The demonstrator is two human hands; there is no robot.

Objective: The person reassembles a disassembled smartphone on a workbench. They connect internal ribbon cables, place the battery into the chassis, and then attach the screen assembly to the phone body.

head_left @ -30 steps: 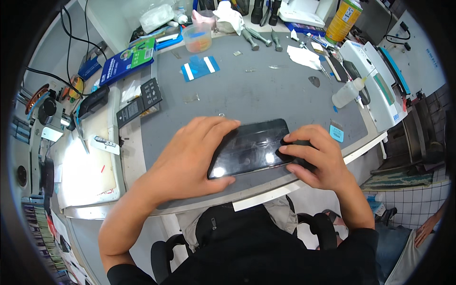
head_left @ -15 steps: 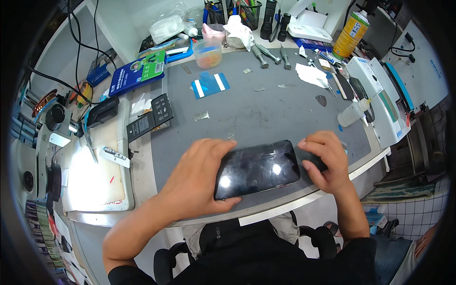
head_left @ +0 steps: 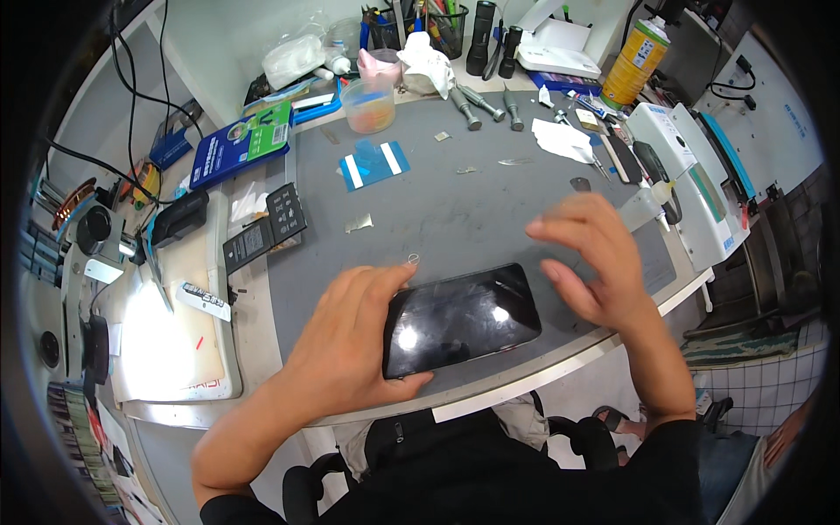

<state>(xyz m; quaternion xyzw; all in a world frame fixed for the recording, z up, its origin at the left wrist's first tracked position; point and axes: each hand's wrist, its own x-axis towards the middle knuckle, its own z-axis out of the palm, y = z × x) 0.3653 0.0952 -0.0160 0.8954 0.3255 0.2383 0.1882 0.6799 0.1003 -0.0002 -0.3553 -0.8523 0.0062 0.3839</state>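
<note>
A phone (head_left: 464, 319) with a glossy black screen lies at a slant near the front edge of the grey mat (head_left: 446, 210). My left hand (head_left: 346, 337) is closed on its left end, fingers along the far edge and thumb at the near edge. To the right of the phone, my right hand (head_left: 599, 267) is apart from it, thumb and fingers spread with nothing visible between them. Just beyond my left fingertips lies a small clear ring-shaped piece (head_left: 414, 259). A small silvery foil scrap (head_left: 359, 223) rests farther back.
A black phone battery (head_left: 265, 229) lies at the mat's left edge. Blue film (head_left: 374, 164), a clear plastic cup (head_left: 368, 106) and several screwdrivers (head_left: 466, 109) lie toward the back. On the right are a clear squeeze bottle (head_left: 645, 206) and a white machine (head_left: 696, 184).
My right hand has lifted up and away from the phone's right end, and its fingers have spread. My left hand still grips the phone. The whole view has shifted slightly.
</note>
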